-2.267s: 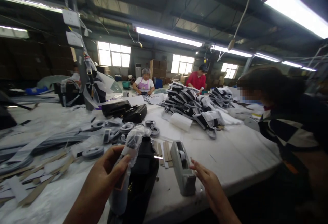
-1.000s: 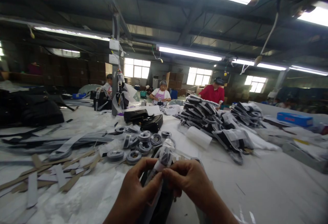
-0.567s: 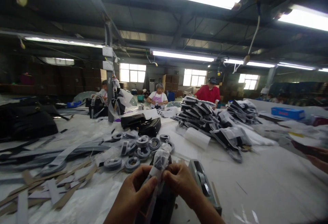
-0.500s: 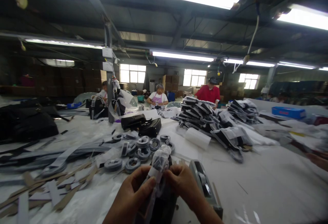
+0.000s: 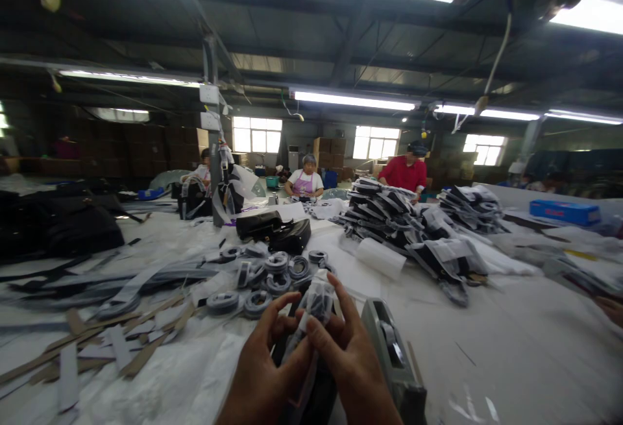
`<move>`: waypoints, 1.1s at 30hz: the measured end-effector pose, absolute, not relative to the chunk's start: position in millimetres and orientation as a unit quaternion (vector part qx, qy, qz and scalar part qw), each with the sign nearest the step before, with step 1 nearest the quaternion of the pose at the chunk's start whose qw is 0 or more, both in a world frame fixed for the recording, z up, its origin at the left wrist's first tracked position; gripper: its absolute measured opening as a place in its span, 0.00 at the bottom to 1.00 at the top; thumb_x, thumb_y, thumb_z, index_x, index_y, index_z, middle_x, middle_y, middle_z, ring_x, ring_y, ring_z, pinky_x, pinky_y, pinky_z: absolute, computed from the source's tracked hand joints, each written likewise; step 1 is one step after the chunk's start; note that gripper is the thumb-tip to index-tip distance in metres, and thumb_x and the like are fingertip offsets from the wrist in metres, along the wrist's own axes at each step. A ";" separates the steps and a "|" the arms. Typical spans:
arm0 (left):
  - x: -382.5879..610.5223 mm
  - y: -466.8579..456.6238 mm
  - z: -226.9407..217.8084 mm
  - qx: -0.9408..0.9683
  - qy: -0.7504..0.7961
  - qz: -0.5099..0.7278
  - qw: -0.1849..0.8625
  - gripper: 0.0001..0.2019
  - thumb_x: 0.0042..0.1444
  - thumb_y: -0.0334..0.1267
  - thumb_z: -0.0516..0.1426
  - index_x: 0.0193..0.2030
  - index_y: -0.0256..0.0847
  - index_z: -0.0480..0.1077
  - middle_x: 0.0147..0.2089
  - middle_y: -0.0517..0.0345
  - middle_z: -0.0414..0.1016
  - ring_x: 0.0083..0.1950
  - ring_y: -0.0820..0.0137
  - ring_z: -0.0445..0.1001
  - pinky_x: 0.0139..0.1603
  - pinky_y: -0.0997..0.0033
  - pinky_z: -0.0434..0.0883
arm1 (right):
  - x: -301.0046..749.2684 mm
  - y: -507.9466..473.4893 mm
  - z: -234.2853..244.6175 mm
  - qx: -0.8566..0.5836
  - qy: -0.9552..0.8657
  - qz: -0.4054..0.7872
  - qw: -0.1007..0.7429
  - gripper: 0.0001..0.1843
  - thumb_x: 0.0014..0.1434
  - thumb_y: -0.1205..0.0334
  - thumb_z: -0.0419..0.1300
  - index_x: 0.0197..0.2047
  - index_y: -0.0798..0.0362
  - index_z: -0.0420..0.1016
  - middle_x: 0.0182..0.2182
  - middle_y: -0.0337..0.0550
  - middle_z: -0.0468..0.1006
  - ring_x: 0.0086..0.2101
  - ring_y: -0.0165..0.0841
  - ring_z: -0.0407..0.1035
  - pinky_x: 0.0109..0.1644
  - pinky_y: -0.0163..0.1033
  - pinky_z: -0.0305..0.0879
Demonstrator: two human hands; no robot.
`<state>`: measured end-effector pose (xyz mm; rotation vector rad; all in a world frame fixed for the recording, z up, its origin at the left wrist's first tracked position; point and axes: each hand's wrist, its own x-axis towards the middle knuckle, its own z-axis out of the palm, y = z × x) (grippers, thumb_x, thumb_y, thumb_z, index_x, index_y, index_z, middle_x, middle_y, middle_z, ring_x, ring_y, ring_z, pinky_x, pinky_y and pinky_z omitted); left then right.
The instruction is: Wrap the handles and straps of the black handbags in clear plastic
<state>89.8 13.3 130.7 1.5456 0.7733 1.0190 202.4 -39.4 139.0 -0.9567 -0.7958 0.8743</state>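
My left hand (image 5: 265, 373) and my right hand (image 5: 348, 360) meet low in the middle of the view. Both pinch a clear plastic bag (image 5: 316, 305) wrapped round a dark strap. The bag's crumpled top sticks up between my fingers. A black bag (image 5: 311, 399) lies under my hands, mostly hidden. A grey tape dispenser (image 5: 394, 360) stands on the table just right of my right hand.
Several grey coiled straps (image 5: 272, 272) lie beyond my hands, with cardboard strips (image 5: 117, 347) to the left. Black handbags (image 5: 275, 230) and piles of wrapped dark goods (image 5: 403, 217) sit further back on the white table (image 5: 511, 347). Other people work at the far end.
My right hand, earlier reaching by the tape dispenser, has joined my left on the plastic-wrapped strap. My fingers have since shifted higher on the bag. The person at the right has left the view.
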 end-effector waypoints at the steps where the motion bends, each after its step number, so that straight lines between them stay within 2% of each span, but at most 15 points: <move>1: 88.6 11.9 129.7 0.648 0.316 0.429 0.544 0.32 0.51 0.52 0.63 0.61 0.44 0.63 0.46 0.48 0.81 0.51 0.54 0.78 0.53 0.59 0.73 | 203.0 -38.6 140.7 -0.429 -0.339 0.413 0.728 0.54 0.48 0.48 0.71 0.70 0.47 0.48 0.37 0.46 0.84 0.41 0.46 0.78 0.48 0.51 0.73; 4: 80.8 11.7 120.9 0.642 0.269 0.448 0.561 0.34 0.53 0.53 0.62 0.65 0.46 0.60 0.56 0.47 0.76 0.59 0.53 0.73 0.58 0.59 0.70 | 211.1 -38.1 143.7 -0.436 -0.310 0.439 0.722 0.52 0.49 0.48 0.71 0.70 0.43 0.48 0.39 0.44 0.84 0.42 0.44 0.78 0.47 0.47 0.73; 7: 66.4 19.0 101.5 0.643 0.291 0.490 0.511 0.29 0.58 0.53 0.58 0.64 0.47 0.62 0.65 0.50 0.68 0.66 0.56 0.65 0.65 0.59 0.64 | 223.7 -36.7 145.8 -0.435 -0.320 0.446 0.713 0.46 0.54 0.50 0.68 0.69 0.38 0.49 0.44 0.41 0.83 0.46 0.43 0.76 0.50 0.45 0.72; 9: 55.5 26.2 82.8 0.641 0.344 0.490 0.480 0.26 0.61 0.54 0.54 0.62 0.46 0.65 0.66 0.51 0.67 0.68 0.57 0.61 0.67 0.57 0.61 | 231.1 -32.7 148.7 -0.428 -0.331 0.458 0.705 0.43 0.56 0.53 0.67 0.69 0.37 0.50 0.45 0.41 0.82 0.46 0.42 0.76 0.49 0.45 0.71; 14: 40.0 31.1 35.2 0.651 0.392 0.417 0.499 0.27 0.61 0.58 0.50 0.60 0.45 0.69 0.64 0.50 0.69 0.66 0.54 0.64 0.65 0.52 0.63 | 243.8 -6.0 164.3 -0.441 -0.361 0.438 0.695 0.45 0.53 0.55 0.69 0.69 0.42 0.52 0.41 0.42 0.83 0.41 0.41 0.77 0.50 0.45 0.70; 18: 41.5 23.0 18.1 0.697 0.356 0.428 0.452 0.28 0.58 0.55 0.56 0.64 0.50 0.65 0.67 0.54 0.65 0.67 0.54 0.62 0.67 0.54 0.61 | 251.4 21.8 180.0 -0.443 -0.401 0.419 0.683 0.45 0.54 0.54 0.68 0.70 0.46 0.51 0.38 0.44 0.83 0.37 0.39 0.76 0.47 0.45 0.70; 21: 46.5 25.8 12.3 0.744 0.324 0.404 0.422 0.36 0.53 0.51 0.62 0.68 0.53 0.59 0.70 0.54 0.60 0.70 0.52 0.57 0.70 0.52 0.56 | 254.9 36.7 190.1 -0.430 -0.413 0.407 0.692 0.44 0.53 0.54 0.68 0.69 0.47 0.53 0.36 0.42 0.83 0.35 0.37 0.76 0.44 0.42 0.70; 24: 54.4 38.3 4.9 0.763 0.294 0.392 0.422 0.41 0.51 0.47 0.64 0.71 0.53 0.53 0.72 0.54 0.55 0.72 0.51 0.52 0.71 0.50 0.52 | 254.4 43.0 194.7 -0.426 -0.421 0.383 0.703 0.44 0.53 0.54 0.68 0.69 0.44 0.54 0.37 0.41 0.84 0.36 0.38 0.76 0.43 0.42 0.71; 28: 61.2 55.6 -6.6 0.768 0.295 0.372 0.430 0.41 0.52 0.43 0.65 0.70 0.52 0.53 0.72 0.52 0.54 0.73 0.53 0.51 0.72 0.50 0.50 | 249.4 41.6 185.5 -0.457 -0.427 0.342 0.701 0.44 0.55 0.51 0.68 0.69 0.42 0.52 0.39 0.42 0.84 0.38 0.40 0.77 0.46 0.46 0.71; 33: 51.2 60.4 -17.8 0.793 0.261 0.317 0.449 0.46 0.41 0.44 0.71 0.68 0.52 0.59 0.72 0.50 0.56 0.71 0.50 0.54 0.70 0.51 0.54 | 249.4 32.2 155.6 -0.536 -0.434 0.341 0.638 0.49 0.54 0.46 0.67 0.71 0.39 0.45 0.39 0.40 0.85 0.41 0.42 0.77 0.50 0.48 0.70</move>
